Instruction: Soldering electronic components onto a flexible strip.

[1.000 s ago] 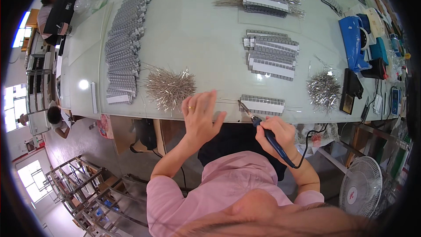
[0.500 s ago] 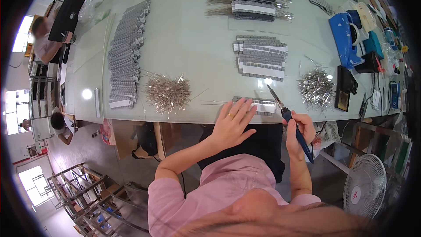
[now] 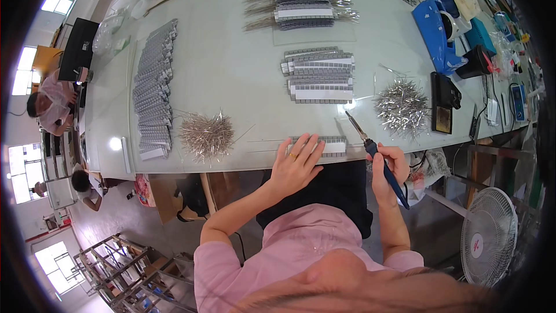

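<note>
Brought left hand (image 3: 296, 165) down, fingers spread, onto grey-and-white segmented rectangular strip (image 3: 334, 146) at near edge of pale-green tabletop (image 3: 231, 69); lifted blue-handled metal-tipped soldering iron (image 3: 395, 188) clear, pinched in right hand (image 3: 391, 169). Probably paused soldering.

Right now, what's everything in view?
Soldering iron: 1, blue-handled, over front edge
Strip: 1, grey-white, front edge
Strip stack: 1, grey-white, beyond it
Wired stack: 1, black-white, far centre
Strip row: 1, grey, left
Wire piles: 2, silver, left and right
Table: 1, pale green, centre
Tape dispenser: 1, blue, right
Fan: 1, white, lower right
Monitor: 1, black, upper left
People: at least 2, left
Left fingers: 5, gold-ringed, over strip
Right fingers: 1 set, around iron
</note>
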